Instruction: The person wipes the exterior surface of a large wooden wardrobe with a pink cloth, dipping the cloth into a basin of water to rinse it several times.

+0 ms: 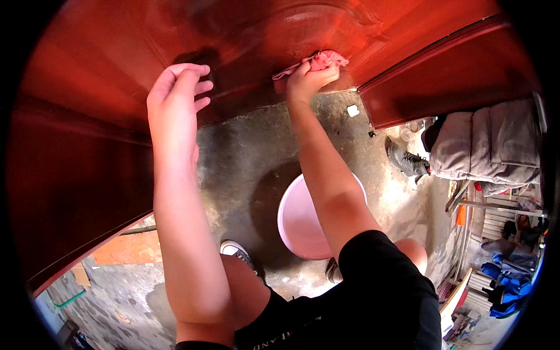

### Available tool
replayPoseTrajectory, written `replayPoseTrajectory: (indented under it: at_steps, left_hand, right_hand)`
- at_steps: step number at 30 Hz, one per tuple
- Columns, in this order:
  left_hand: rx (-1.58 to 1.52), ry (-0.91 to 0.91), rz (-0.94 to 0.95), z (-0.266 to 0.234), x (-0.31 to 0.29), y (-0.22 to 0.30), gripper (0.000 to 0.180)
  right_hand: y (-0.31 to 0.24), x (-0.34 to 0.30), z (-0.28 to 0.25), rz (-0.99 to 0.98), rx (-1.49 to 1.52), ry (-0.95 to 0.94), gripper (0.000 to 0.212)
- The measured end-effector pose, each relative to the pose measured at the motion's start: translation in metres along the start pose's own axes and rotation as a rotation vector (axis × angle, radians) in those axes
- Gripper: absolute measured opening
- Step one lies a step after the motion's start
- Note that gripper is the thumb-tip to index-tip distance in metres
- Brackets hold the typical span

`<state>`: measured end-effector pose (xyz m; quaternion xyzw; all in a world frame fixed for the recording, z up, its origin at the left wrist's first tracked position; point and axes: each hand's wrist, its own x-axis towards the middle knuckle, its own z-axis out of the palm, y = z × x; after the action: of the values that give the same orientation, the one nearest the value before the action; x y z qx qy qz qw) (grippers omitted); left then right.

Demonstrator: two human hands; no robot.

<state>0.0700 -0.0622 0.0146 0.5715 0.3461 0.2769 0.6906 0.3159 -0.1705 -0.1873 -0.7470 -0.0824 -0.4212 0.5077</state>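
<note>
A pink cloth [328, 59] is bunched under my right hand [312, 80], which presses it against the lower part of a glossy red panel [245, 35]. Wet-looking streaks and reflections show on the panel above the cloth. My left hand [182, 93] is raised to the left, near the same panel, its fingers slightly bent and apart with nothing in them. Whether its fingertips touch the panel I cannot tell. Below my right forearm, a round pink basin [291, 219] stands on the floor, partly hidden by that arm.
Red side panels [76, 192] flank the work on the left and right. On the concrete floor [239, 146] lies a small white piece [353, 111]. A dark boot [405, 160] and a grey padded cloth item [490, 140] are at right, with blue fabric [507, 286] lower down.
</note>
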Motion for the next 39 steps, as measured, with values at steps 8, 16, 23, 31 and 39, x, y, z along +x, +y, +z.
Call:
replayPoseTrajectory:
  at_steps: [8,16,23,31,39]
  left_hand:
    - [0.031,0.016,0.011,-0.02,-0.008,0.002,0.017]
    - [-0.016,-0.003,0.002,-0.015,-0.009,0.005,0.016]
    - [-0.031,0.05,0.051,-0.031,-0.001,-0.007,0.016]
    - [-0.026,0.032,0.025,-0.014,0.007,-0.015,0.015]
    - [-0.052,0.169,0.022,-0.041,0.014,-0.007,0.016]
  right_hand:
    - [-0.134,0.04,-0.011,-0.064,0.345,-0.241,0.041]
    - [-0.078,-0.036,-0.009,0.0,0.097,-0.189,0.046]
    - [-0.157,-0.015,-0.008,-0.206,0.236,-0.255,0.038]
    - [-0.098,-0.091,-0.014,-0.143,0.116,-0.402,0.052]
    - [-0.143,-0.09,-0.009,-0.486,0.2,-0.456,0.033]
